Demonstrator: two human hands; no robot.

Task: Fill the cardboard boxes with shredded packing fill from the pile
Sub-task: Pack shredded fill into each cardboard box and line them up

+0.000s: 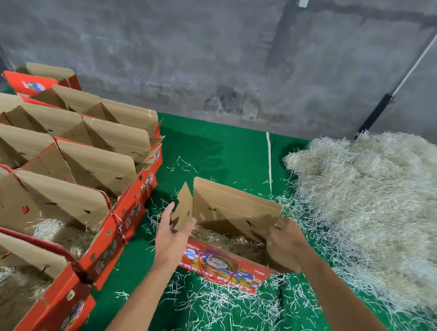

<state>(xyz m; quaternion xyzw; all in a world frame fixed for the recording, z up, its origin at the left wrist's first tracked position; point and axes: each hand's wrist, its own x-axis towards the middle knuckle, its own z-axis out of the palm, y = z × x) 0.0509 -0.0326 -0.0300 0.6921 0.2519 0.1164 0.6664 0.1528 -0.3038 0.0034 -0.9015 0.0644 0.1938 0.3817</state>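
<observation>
A: Where's the box (231,237)?

B: On the green mat (227,150), just below the middle of the view. It's open, brown flaps up, with a red printed side facing the camera. Some fill (226,241) already lies in its bottom.

A: And the hands?

B: Both are on it. The left hand (172,237) is at the box's 9 o'clock end, with the thumb on one side of the upright end flap (183,210) and the fingers on the other, so it pinches that flap. The right hand (283,240) is at the 3 o'clock end, fingers curled over the end flap there, gripping it.

A: The pile?

B: The pile (378,208) sits at 2 to 3 o'clock from the box, a big pale heap reaching the right edge. Its loose edge runs nearly up to the box's right end. Stray shreds (224,318) are scattered over the mat at 6 o'clock, between the two forearms.

A: Anything else?

B: At 9 o'clock, a block of red boxes (75,165) stands in tight rows, flaps raised. The nearest ones hold fill; the far ones I can't see into. Behind everything, at 12 o'clock, is a grey wall (198,48), and a white line (269,163) crosses the mat beside the pile.
</observation>
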